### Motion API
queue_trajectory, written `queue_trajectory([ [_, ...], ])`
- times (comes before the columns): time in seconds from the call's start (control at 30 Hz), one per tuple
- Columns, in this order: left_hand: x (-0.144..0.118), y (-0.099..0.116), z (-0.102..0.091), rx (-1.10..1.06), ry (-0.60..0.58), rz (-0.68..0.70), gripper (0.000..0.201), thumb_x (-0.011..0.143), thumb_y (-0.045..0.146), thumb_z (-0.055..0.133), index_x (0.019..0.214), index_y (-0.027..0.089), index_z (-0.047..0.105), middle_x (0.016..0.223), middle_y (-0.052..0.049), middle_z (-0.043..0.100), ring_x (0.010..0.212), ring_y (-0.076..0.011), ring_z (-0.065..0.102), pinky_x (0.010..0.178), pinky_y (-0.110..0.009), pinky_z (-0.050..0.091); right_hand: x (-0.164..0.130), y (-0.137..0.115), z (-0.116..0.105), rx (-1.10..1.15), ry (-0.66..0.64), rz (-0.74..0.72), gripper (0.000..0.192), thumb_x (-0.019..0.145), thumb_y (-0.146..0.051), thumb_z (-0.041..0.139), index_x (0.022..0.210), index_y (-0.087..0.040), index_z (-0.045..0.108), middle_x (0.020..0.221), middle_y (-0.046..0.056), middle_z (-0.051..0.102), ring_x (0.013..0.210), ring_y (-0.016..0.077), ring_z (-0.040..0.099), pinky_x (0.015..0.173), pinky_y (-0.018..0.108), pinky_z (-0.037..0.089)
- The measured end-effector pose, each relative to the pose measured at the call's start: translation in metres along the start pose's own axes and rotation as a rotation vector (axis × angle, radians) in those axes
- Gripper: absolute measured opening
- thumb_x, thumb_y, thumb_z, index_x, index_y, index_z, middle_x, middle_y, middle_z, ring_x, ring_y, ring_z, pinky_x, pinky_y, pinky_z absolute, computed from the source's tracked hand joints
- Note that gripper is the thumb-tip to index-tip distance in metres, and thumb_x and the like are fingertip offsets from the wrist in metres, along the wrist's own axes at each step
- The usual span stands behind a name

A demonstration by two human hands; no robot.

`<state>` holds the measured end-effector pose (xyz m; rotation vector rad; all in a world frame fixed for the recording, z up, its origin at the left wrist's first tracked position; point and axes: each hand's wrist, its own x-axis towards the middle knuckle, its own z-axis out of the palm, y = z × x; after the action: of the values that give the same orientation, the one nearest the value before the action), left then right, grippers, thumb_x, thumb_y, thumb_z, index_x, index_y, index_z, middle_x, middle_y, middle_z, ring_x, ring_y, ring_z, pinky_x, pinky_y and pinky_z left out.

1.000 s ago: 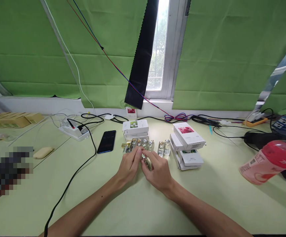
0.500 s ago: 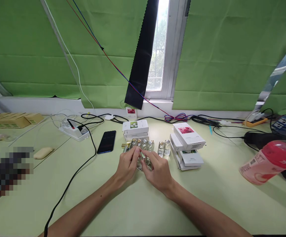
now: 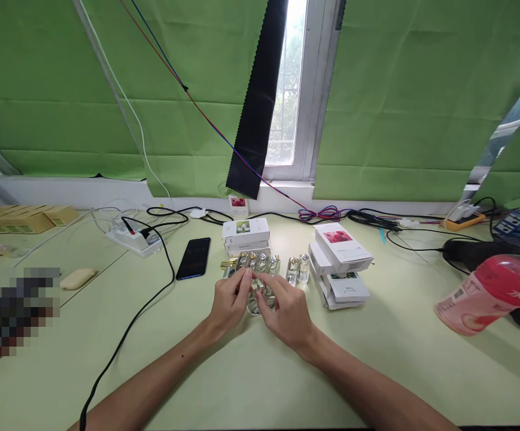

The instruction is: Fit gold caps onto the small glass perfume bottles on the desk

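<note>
Small glass bottle (image 3: 256,297) pinched between left hand (image 3: 228,302) and right hand (image 3: 289,311), low over counter (image 3: 376,359), just before bottle row (image 3: 257,263). Likely mid-handling, cap end; next needs steady twist or set-down. Versus a second ago: bottle drawn slightly nearer, hands barely shifted.

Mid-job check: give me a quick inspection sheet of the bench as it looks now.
Surface: pale green table.
Job's things: small glass bottle held between both hands; row of bottles just behind.
Clutter: white boxes, phone, pink bottle lying on its side.
Grippers: left hand and right hand both pinch the bottle.
Cables: black cable across the table; power strip.
Surroundings: green blinds, window.
</note>
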<state>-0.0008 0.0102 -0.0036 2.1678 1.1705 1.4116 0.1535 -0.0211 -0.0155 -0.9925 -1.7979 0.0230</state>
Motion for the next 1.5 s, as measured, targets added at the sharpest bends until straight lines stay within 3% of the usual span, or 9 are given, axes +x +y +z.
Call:
queue_trajectory([
  [0.23,-0.003,0.005,0.000,-0.061,0.047,-0.020,0.031,0.101,0.041,0.043,0.095,0.017,0.061,0.057,0.001,0.063,0.045,-0.0115,0.055,0.043,-0.021,0.036,0.000,0.001,0.001,0.015,0.022,-0.007,0.024,0.094,-0.019,0.056,0.117,-0.018,0.063,0.092,0.005,0.074,0.055,0.0105,0.060,0.053,0.023,0.047],
  [0.6,-0.004,0.001,0.000,-0.088,0.050,0.040,0.035,0.096,0.048,0.050,0.087,0.018,0.065,0.053,0.002,0.060,0.044,-0.0119,0.056,0.044,-0.022,0.043,0.000,0.001,0.001,0.024,0.032,0.000,0.024,0.092,-0.015,0.056,0.114,-0.018,0.063,0.092,0.005,0.073,0.058,0.0112,0.064,0.057,0.023,0.051],
  [1.0,-0.008,-0.006,0.000,-0.053,0.023,0.189,0.023,0.095,0.037,0.053,0.092,0.018,0.067,0.050,0.004,0.058,0.041,-0.0095,0.051,0.044,-0.020,0.042,-0.004,0.007,0.004,0.004,0.011,0.020,0.024,0.093,-0.019,0.055,0.116,-0.018,0.062,0.088,0.005,0.071,0.062,0.0137,0.063,0.059,0.025,0.049],
  [1.23,-0.008,-0.004,-0.001,-0.072,-0.059,0.293,0.017,0.096,0.025,0.050,0.105,0.017,0.062,0.058,0.002,0.062,0.047,-0.0101,0.056,0.047,-0.019,0.045,-0.002,0.005,0.003,-0.004,0.017,0.019,0.022,0.093,-0.019,0.054,0.113,-0.018,0.063,0.085,0.004,0.070,0.060,0.0134,0.062,0.059,0.024,0.050],
  [1.5,-0.009,-0.003,-0.001,-0.113,-0.097,0.347,0.017,0.096,0.018,0.048,0.111,0.019,0.055,0.054,0.007,0.051,0.042,-0.0078,0.044,0.043,-0.018,0.038,-0.002,0.004,0.002,-0.027,0.017,0.014,0.020,0.092,-0.018,0.055,0.111,-0.018,0.063,0.083,0.004,0.069,0.062,0.0140,0.063,0.059,0.024,0.049],
])
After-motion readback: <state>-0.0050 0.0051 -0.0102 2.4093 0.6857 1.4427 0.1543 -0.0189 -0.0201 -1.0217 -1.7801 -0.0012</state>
